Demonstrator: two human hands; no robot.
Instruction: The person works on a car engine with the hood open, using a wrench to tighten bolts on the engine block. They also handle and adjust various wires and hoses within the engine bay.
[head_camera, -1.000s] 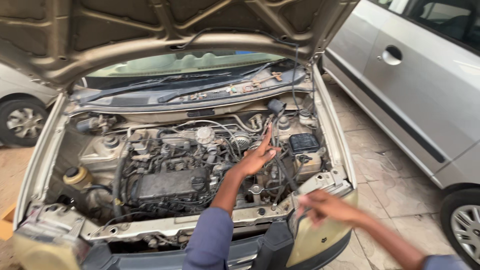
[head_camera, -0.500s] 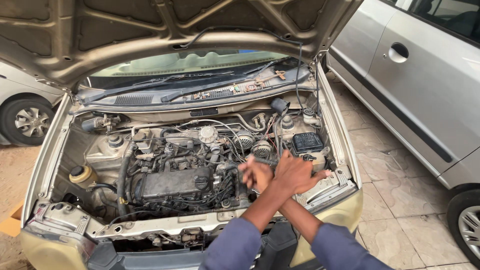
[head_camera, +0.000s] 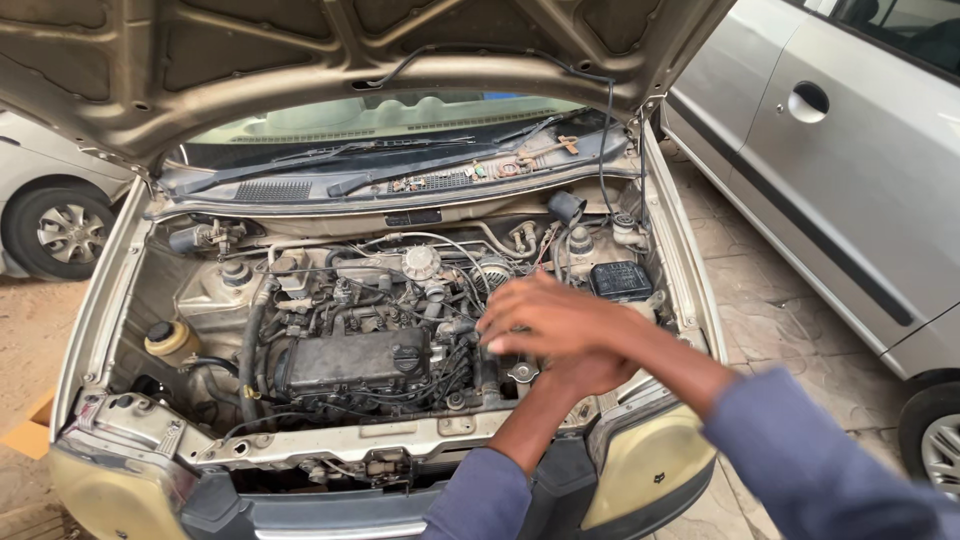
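Note:
I stand at the front of a beige car with its hood (head_camera: 300, 60) raised. Both my hands hover over the right side of the engine bay. My right hand (head_camera: 550, 318) comes in from the right in a blue sleeve, fingers stretched flat and blurred, and lies across my left hand (head_camera: 590, 375). The left hand rises from below and is mostly covered. I see nothing held in either. Just left of them are the black engine cover (head_camera: 350, 362) and a tangle of hoses and wires. A black fuse box (head_camera: 620, 280) sits behind the hands.
A yellowish fluid reservoir (head_camera: 172, 340) sits at the bay's left side. A silver car (head_camera: 850, 180) is parked close on the right, over stone paving. Part of a white car with its wheel (head_camera: 60, 232) shows at the left. The cloudy right headlight (head_camera: 640, 470) is below my arms.
My left hand has pulled back from deep in the right side of the bay. My right hand came up from the bumper and now lies over the left.

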